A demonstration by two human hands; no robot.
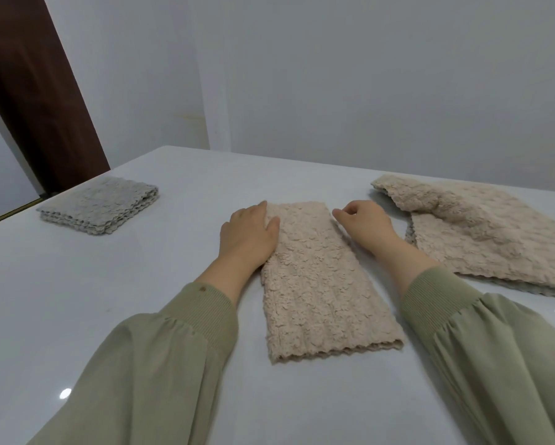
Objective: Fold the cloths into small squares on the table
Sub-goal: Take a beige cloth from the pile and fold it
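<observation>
Fingers of the left hand [249, 236] lie straight and together, flat on the left far edge of a beige, fluffy cloth folded into a long strip [317, 284], with the thumb spread onto the pile. The right hand [364, 227] has its fingers curled, and thumb and forefinger meet at the strip's far right corner, pinching the edge there.

This beige strip lies in the middle of the frame on a glossy white table [141, 316], between the two forearms. Its long axis runs from the lower centre of the frame up toward the middle, and the far end leans a little to the left. The near short end shows a scalloped hem with layered edges, and both hands are at the far end.

At the right of the frame, apart from the strip, lies a loose heap of unfolded beige fluffy cloths [481, 239]. In the upper left, near the table's edge, sits a neat stack of grey cloths folded square [100, 207]. Olive-green ribbed sleeves [160, 364] cover both arms. Behind the table stand a pale grey wall [366, 85] and a dark brown door [35, 91].
</observation>
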